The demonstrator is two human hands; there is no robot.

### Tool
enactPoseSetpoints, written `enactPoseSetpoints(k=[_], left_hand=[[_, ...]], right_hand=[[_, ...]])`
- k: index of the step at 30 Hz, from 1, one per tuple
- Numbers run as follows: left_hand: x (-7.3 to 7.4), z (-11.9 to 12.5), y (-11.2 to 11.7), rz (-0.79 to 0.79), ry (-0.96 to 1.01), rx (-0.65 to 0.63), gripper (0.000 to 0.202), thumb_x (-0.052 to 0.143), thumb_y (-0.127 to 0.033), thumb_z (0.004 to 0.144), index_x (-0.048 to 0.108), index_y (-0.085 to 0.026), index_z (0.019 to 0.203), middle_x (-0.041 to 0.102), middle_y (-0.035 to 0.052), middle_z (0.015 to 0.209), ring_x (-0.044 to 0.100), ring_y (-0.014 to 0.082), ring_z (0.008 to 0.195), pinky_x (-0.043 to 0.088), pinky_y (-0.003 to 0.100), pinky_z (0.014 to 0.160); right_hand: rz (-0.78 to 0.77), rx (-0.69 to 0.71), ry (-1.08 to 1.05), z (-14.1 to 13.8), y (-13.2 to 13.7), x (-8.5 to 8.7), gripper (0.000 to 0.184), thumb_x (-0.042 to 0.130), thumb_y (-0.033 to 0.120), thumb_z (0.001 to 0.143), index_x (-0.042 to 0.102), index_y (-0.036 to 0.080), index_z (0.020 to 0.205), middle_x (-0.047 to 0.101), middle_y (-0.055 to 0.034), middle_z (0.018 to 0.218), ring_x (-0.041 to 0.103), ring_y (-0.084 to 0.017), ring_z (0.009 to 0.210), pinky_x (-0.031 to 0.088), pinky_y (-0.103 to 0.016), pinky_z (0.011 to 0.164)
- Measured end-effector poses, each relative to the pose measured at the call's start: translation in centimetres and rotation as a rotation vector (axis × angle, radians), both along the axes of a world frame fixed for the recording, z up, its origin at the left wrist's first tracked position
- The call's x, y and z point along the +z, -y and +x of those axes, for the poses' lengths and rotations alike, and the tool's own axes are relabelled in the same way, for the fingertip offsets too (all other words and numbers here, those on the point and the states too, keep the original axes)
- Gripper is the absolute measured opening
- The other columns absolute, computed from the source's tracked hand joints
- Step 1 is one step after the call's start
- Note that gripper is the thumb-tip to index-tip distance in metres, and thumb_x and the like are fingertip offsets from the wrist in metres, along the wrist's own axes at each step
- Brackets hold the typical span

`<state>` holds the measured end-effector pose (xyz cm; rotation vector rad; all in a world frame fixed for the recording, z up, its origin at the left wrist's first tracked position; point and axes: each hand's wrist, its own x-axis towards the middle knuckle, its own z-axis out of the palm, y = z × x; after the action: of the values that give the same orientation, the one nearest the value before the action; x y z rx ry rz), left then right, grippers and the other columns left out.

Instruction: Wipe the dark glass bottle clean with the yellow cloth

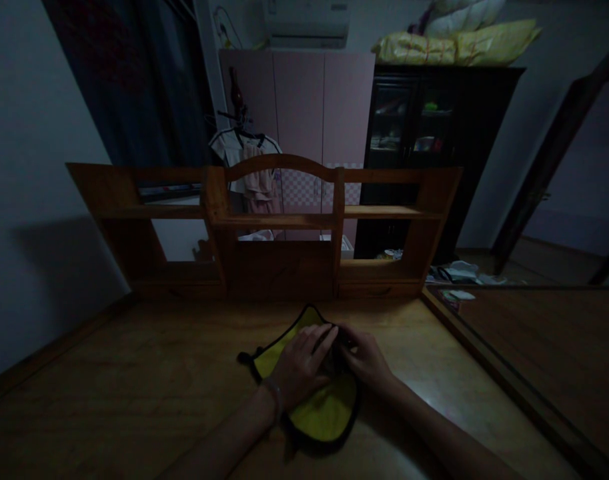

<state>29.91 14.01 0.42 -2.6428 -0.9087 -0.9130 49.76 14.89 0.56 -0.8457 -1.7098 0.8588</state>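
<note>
Dimness swallows much of the detail between the two hands: a dark, bunched patch there cannot be made out, and whether it is folded black trim or a separate object is unclear. It sits on or within a yellow-green cloth with a thick black border point(327, 417), whose middle is largely covered by the person's left hand point(300, 363) and whose right edge is partly covered by the right hand point(367, 357). Both forearms are cut off by the lower edge of the view.

The cloth lies on the pale brown wooden worktop point(134, 373), under the left fingers and just left of the right hand. One corner points away from the person, and a small black tab point(245, 358) sticks out at its left corner. The left fingers bend over the cloth toward the dark patch; the right fingers curl in to meet them, almost touching. Whether either set grips anything cannot be told. A thin pale band point(275, 399) circles the left wrist. Beyond the cloth stands a brown wooden open shelf unit point(279, 221).
</note>
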Motion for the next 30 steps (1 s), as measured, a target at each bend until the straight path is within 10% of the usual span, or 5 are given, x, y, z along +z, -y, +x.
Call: enactPoseSetpoints(k=[15,30], left_hand=[[-0.46,0.04,-0.39,0.018,0.086,0.026,0.087,0.071,-0.052,0.077,0.033,-0.012,0.145,0.055,0.0167,0.133,0.051,0.0325,0.123,0.04,0.048,0.107],[-0.24,0.04,-0.44,0.024,0.061,0.035,0.086,0.068,-0.057,0.078,0.035,-0.011,0.142,0.056,0.0166,0.132,0.053,0.0311,0.121,0.041,0.048,0.106]], right_hand=[[0.102,-0.214,0.201,0.56,0.02,-0.16,0.012,0.066,0.024,0.082,0.072,0.024,0.093,0.073,-0.0027,0.077,0.065,-0.021,0.063,0.044,-0.029,0.059],[0.137,-0.223,0.349,0.59,0.13,-0.21,0.031,0.06,0.02,0.082,0.064,0.019,0.112,0.075,-0.0052,0.092,0.07,-0.021,0.078,0.051,-0.029,0.07]])
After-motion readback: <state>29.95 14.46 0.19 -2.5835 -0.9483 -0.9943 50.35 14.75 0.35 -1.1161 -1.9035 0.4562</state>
